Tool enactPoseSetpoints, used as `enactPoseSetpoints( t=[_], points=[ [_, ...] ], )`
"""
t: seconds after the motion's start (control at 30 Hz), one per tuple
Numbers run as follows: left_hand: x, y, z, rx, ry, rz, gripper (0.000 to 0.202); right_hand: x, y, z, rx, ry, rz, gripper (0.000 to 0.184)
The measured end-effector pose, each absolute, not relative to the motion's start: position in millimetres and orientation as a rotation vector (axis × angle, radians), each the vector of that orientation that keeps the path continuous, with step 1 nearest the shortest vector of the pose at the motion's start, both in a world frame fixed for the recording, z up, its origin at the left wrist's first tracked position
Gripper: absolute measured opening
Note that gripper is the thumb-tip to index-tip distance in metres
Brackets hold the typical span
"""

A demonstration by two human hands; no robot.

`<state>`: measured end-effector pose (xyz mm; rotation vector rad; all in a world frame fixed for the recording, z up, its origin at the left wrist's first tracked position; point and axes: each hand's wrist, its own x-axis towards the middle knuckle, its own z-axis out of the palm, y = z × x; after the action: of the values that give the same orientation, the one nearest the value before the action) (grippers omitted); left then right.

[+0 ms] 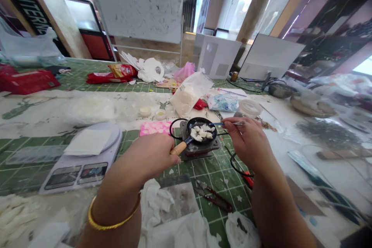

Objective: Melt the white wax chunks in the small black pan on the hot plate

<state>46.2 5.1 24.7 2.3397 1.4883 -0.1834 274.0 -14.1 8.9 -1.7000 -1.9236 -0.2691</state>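
Note:
My left hand (154, 153) is closed round the wooden handle (178, 148) of a tiny black frying pan (201, 130). The pan sits on a small dark stove block (200, 147) and holds several white food pieces (201, 132). My right hand (247, 139) pinches a thin blue-tipped tool (225, 123), whose tip reaches over the pan's right rim. A gold bangle (112, 217) circles my left wrist.
A white kitchen scale (84, 159) stands at the left on the green cutting mat (215, 174). Small scissors (213, 195) and crumpled tissues (162, 205) lie near me. A pink pad (155, 128), small cups (152, 112), plastic bags (190, 93), metal bowls (280, 90) and white boxes (216, 56) lie beyond.

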Motion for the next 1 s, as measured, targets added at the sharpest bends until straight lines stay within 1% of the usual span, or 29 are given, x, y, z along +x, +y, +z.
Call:
enactPoseSetpoints(
  t=[0.13, 0.3, 0.47, 0.6, 0.7, 0.77, 0.87, 1.0],
  points=[
    [45, 5, 24, 2.337, 1.491, -0.174, 0.032, 275, -14, 9, -1.695, -2.029, -0.151, 0.028],
    [45, 5, 24, 2.348, 1.489, -0.164, 0.033, 276, -16, 10, -1.718, -1.933, -0.302, 0.029],
    [47, 5, 24, 2.339, 1.494, -0.174, 0.032, 274, -15, 9, -1.704, -2.033, -0.164, 0.028],
    [47, 5, 24, 2.342, 1.494, -0.169, 0.032, 276, -13, 8, -1.711, -1.914, -0.309, 0.027],
    [46, 5, 24, 2.349, 1.499, -0.176, 0.032, 276, -13, 8, -1.726, -2.01, -0.203, 0.027],
    [46, 5, 24, 2.349, 1.496, -0.17, 0.031, 274, -16, 9, -1.669, -2.028, -0.124, 0.026],
    [47, 5, 23, 2.347, 1.495, -0.166, 0.031, 268, -22, 12, -1.554, -1.967, -0.091, 0.024],
    [47, 6, 23, 2.363, 1.486, -0.158, 0.033, 261, -23, 13, -1.51, -2.073, 0.037, 0.025]
  ],
)
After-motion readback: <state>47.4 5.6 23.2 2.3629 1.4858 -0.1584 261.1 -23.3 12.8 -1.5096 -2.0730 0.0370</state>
